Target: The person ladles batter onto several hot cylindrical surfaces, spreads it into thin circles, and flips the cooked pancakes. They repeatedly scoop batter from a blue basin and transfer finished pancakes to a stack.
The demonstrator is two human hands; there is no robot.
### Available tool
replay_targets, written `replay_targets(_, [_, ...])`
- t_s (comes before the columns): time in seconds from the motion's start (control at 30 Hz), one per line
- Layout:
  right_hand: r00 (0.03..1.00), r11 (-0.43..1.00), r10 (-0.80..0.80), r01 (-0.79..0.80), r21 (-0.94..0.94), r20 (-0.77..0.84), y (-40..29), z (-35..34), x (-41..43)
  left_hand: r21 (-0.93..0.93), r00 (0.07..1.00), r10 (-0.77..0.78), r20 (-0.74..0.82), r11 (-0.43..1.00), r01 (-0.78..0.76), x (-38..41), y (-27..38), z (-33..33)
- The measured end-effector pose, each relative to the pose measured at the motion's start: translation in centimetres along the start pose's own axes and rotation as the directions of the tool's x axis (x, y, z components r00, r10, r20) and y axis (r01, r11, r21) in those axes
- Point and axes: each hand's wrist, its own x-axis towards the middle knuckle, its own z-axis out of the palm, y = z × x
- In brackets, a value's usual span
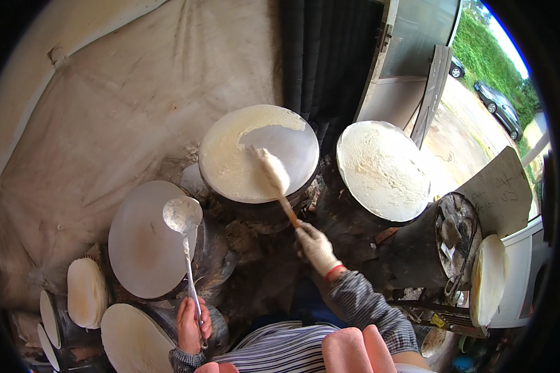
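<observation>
My left hand (192, 324), bare, grips the handle of a metal ladle (183, 215). Batter coats the ladle's bowl, which appears over the right edge of a bare round griddle (137, 252). In a white knit glove, my right hand (318, 247) holds a wooden-handled spreader (273, 170) whose head is thick with pale batter. That head is over the middle round griddle (303, 156). A layer of batter (221, 158) covers this griddle's left side and curves along its far edge; grey surface shows at its right. Pale batter (378, 172) covers the griddle to the right.
Another round griddle (135, 345) stands at lower left, beside a stack of thin flatbreads (86, 293). More flatbreads (490, 279) lie at far right, near a sooty drum (415, 254) and a cardboard piece (499, 196) bearing writing. Beyond the door (403, 51), cars (499, 109) stand outside.
</observation>
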Motion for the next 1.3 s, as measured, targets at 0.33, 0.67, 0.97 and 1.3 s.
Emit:
replay_targets(0.33, [0.972,0.927,-0.212,0.233,-0.293,0.102,0.4,-3.6,2.6,0.025,0.999,-0.018,0.044,1.000,0.017,1.9,0.5,3.3])
replay_targets(0.67, [0.909,0.698,-0.371,0.406,-0.590,0.188,-1.2,-3.7,1.5,0.039,0.999,-0.031,0.025,0.999,0.030,3.5,1.2,4.9])
replay_targets(0.97, [0.956,0.868,-0.282,0.221,-0.445,-0.077,-5.5,-6.3,6.6,0.070,0.996,-0.060,0.062,0.996,0.056,5.8,1.6,6.4])
replay_targets(1.3, [0.912,0.664,-0.387,0.172,-0.728,-0.138,-7.9,-6.9,10.0,0.115,0.992,-0.093,0.087,0.990,0.083,6.9,2.3,7.9])
